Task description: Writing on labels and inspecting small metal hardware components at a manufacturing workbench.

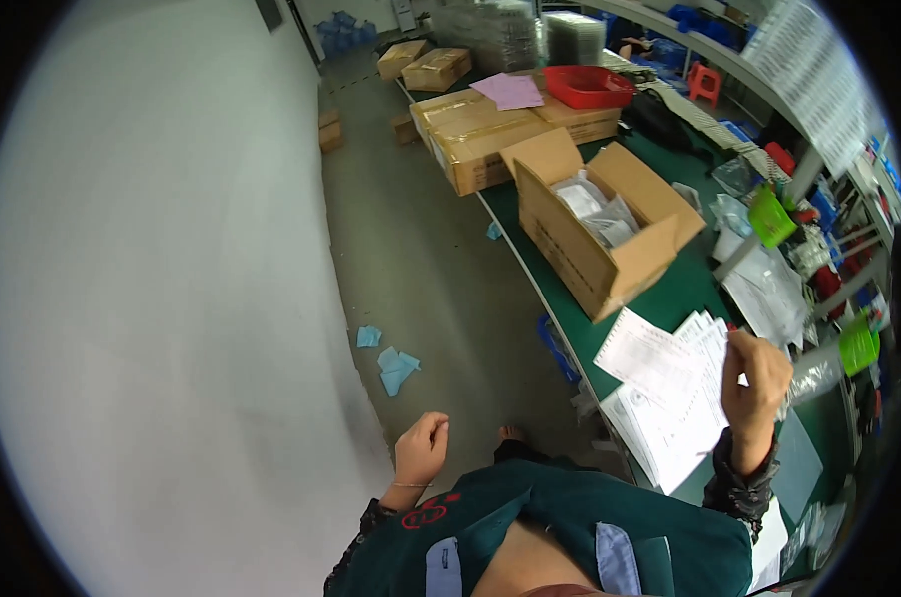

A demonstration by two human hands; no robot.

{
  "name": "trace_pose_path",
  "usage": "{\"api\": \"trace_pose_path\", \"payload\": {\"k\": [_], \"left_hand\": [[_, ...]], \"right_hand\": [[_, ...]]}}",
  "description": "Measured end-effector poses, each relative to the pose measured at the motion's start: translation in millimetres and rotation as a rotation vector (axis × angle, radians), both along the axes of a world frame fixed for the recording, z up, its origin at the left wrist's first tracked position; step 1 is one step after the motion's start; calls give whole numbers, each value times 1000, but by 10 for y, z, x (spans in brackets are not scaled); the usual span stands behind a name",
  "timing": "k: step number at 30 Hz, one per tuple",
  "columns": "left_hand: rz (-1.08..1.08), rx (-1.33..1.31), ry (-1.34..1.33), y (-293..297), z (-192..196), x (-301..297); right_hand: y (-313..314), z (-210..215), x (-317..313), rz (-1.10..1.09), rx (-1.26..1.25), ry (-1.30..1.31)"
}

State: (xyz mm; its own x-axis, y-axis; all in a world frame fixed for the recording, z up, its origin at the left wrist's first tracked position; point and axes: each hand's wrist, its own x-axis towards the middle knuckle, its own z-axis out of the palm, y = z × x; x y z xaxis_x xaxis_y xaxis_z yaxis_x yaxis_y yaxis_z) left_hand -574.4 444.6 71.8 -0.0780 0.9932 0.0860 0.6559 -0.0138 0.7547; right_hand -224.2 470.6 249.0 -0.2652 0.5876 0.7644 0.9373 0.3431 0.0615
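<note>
My left hand (421,448) hangs over the floor between the white wall and the bench, its fingers curled closed, with nothing showing in them. On the right, my right hand (757,378) is raised at the edge of a spread of printed papers (681,430). Its fingers are bent together, and whatever may be in them is hidden. A smaller printed sheet (649,356) lies on top of the papers. Beyond them stands an open cardboard box (570,239), flaps up, with clear-wrapped white packs (592,204) inside.
Closed cartons (485,129) on the green bench (560,298) carry pink sheets (510,92) and a red basket (588,88). Green holders (771,215) hang on the rack posts at right. Blue scraps (396,369) lie on the floor near the wall (192,298).
</note>
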Motion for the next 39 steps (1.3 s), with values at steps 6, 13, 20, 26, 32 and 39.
{"api": "trace_pose_path", "payload": {"k": [6, 13, 20, 26, 32, 39], "left_hand": [[108, -23, 85, 577, -258, -429], [339, -216, 103, 1122, -508, -1096], [448, -123, 116, 2517, -598, -2097], [269, -15, 184, 4058, -370, -2745], [142, 85, 228, 5786, -332, -3150], [197, -152, 279, 7064, -812, -3924]], "right_hand": [[1248, 248, -316, 166, -15, -62], [2569, 575, -1141, 379, 64, -358], [3930, 682, -2160, 387, -31, -474], [5147, 609, -2641, 308, -55, -398], [6461, 291, -2832, 120, -70, -288], [8283, 192, -3407, 91, -58, -229]]}}
